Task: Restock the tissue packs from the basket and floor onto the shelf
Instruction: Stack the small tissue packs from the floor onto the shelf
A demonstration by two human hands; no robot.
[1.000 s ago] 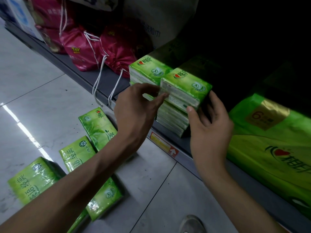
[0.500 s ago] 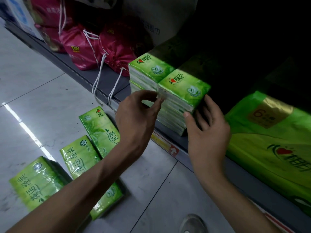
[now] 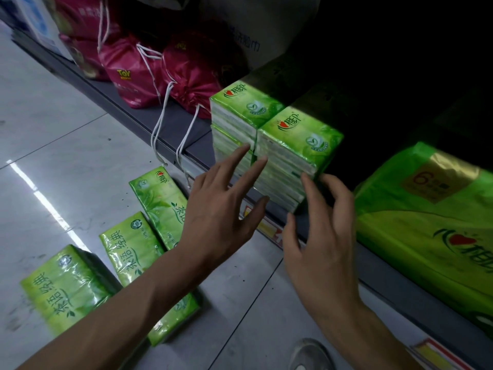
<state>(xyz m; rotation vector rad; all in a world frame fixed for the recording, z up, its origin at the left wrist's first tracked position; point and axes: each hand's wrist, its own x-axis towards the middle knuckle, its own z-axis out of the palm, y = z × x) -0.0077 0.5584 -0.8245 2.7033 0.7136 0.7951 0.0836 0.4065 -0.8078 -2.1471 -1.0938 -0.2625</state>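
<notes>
The left hand [image 3: 221, 209] is reaching out wide open, its straight fingertips touching the front of two stacks [image 3: 280, 145] standing side by side at the shelf [image 3: 138, 116] edge. The right hand [image 3: 320, 236] is resting loosely open against the right stack's corner, gripping nothing. More packs [image 3: 130, 247] are lying on the floor [image 3: 66, 145] below.

Pink drawstring bags [image 3: 133, 62]: landmark; white cords [image 3: 160, 124] hanging down.
White bag [image 3: 266, 25]: just right, behind.
Large green pack [image 3: 432, 236]: well right.
Blue-white box [image 3: 40, 28]: left.
</notes>
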